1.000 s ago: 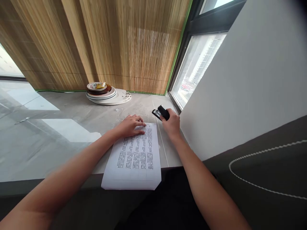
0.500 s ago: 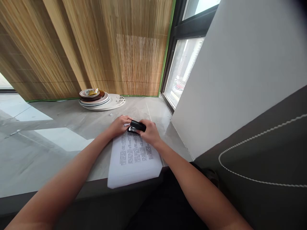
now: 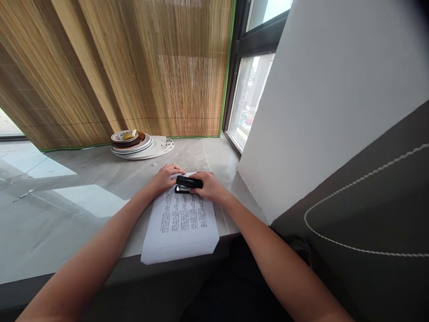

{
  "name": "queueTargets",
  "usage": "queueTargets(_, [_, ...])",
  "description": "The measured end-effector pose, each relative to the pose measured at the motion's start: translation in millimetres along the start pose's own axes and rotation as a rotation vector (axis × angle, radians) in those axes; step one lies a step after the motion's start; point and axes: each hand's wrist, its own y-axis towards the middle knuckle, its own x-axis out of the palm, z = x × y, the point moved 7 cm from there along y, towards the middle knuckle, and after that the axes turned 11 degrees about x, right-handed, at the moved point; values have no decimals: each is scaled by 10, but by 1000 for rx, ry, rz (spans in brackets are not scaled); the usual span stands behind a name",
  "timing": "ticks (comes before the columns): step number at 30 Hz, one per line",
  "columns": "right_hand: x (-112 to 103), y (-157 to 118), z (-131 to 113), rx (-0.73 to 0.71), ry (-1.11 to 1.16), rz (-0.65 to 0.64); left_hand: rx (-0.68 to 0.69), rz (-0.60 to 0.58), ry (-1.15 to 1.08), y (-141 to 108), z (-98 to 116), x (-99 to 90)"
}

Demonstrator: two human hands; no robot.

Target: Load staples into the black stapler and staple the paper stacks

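Observation:
A black stapler (image 3: 189,182) is gripped in my right hand (image 3: 210,185), its jaw end pointing left over the upper part of a printed paper stack (image 3: 181,223). The two arms of the stapler stand apart at that end. My left hand (image 3: 165,177) lies at the paper's far left corner, fingers stretched out along the top edge and close to the stapler's tip. Small dark print covers the sheet, and its near edge hangs over the front of the ledge. Whether paper sits between the stapler's jaws I cannot tell.
On the grey stone ledge (image 3: 90,174), a stack of plates (image 3: 132,147) stands beyond my left hand. Behind hangs a bamboo blind (image 3: 144,71). A window (image 3: 250,98) and a white wall (image 3: 318,89) rise at the right, with a white beaded cord (image 3: 335,243) below.
The stapler and my right hand have shifted slightly left and nearer me over the paper. My left fingers have straightened along the paper's top edge. The whole view has shifted a little.

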Motion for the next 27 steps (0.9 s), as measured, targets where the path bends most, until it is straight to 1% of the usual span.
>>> queueTargets(4, [-27,24,50,-11,-22,40,-16,16,38,1,-35,22])
queueTargets(8, [-8,36,29,-4,48,2,-27,19,39,2,-35,31])
queueTargets(10, [-57,36,50,54,154,-58,-46,26,33,-3,-41,32])
queueTargets(12, [-162,29,107,137,269,-99,-69,35,27,-14,-56,31])
queueTargets(15, [-345,7,255,293,389,-91,-77,33,16,-33,-73,26])
queueTargets(16, [-377,-4,311,350,424,-97,-75,27,7,-39,-78,23])
queueTargets(18, [-375,-26,394,440,497,-146,-70,16,-14,-51,-89,9])
queueTargets(21, [-326,-34,428,477,585,-201,-64,19,-38,-61,-96,-17])
queueTargets(23, [-307,-24,430,473,624,-197,-74,33,-49,-61,-98,-28])
queueTargets(27, [-289,3,460,471,669,-160,-145,54,-95,-56,-107,-40])
